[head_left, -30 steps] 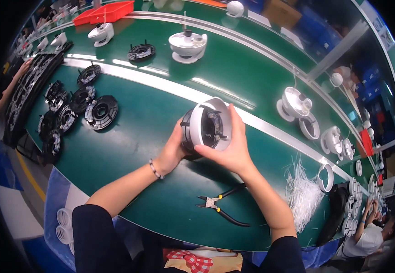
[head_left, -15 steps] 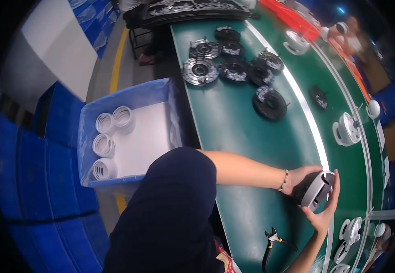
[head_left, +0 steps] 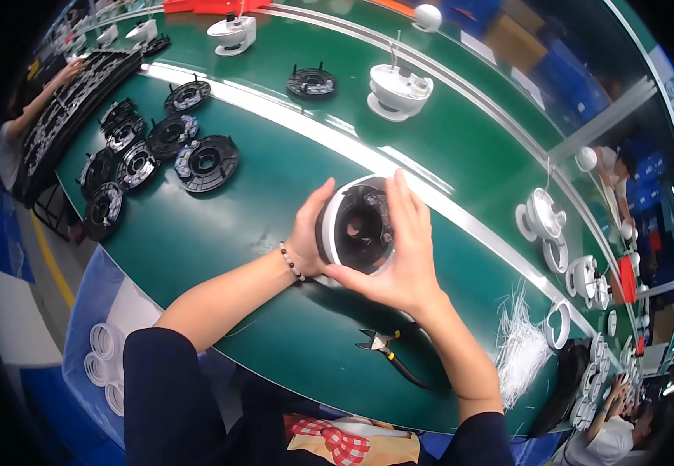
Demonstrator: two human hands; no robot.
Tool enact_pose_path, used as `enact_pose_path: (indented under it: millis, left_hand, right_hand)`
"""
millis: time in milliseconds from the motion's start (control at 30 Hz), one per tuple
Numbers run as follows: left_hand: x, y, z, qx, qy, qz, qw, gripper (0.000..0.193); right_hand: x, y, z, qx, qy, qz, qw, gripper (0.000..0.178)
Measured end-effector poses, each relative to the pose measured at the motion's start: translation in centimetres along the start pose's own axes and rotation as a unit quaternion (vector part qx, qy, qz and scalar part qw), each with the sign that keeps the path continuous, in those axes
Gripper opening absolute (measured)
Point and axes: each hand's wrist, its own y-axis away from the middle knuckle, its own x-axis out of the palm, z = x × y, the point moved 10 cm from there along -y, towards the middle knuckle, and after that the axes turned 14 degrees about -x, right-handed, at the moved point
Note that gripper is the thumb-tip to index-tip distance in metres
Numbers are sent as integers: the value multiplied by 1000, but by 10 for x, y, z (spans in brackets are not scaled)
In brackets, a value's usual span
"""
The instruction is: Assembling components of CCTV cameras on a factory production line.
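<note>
Between both palms I hold a round housing (head_left: 362, 233) with a white outer ring and a black inside that has a hole in the middle. My left hand (head_left: 306, 233) is wrapped round its left side, and a beaded bracelet circles that wrist. My right hand (head_left: 407, 248) grips the right side, fingers along the far rim and thumb at the near edge. On the green bench below lies a pair of cutting pliers (head_left: 387, 349) with black and yellow handles, jaws apart. Several black round plates (head_left: 206, 163) with small parts rest to the left.
White housings (head_left: 399, 92) stand beyond a pale strip across the green surface. A heap of thin white ties (head_left: 522, 349) lies at the right, beside a white ring (head_left: 557, 325). A lined blue box (head_left: 80, 342) with white rings stands at the lower left. Co-workers sit at both sides.
My view has swung to the right. The housing has been turned so that its black, open inside now shows. Both hands still hold it.
</note>
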Motion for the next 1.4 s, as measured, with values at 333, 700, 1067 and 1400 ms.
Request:
enact_pose_path:
  millis: [333, 700, 1067, 1400]
  left_hand:
    - [-3, 8, 7, 5, 27, -32, 999, 55]
    - [3, 8, 1, -28, 18, 34, 999, 71]
    - [31, -13, -3, 46, -84, -50, 994, 59]
    - [55, -125, 37, 39, -78, -53, 995, 42]
  right_hand:
    - [11, 6, -5, -11, -38, 1, 999, 108]
    - [16, -3, -5, -8, -20, 10, 1000, 116]
    - [-15, 21, -28, 93, 8, -127, 988, 114]
    - [-83, 86, -108, 128, 57, -277, 951, 110]
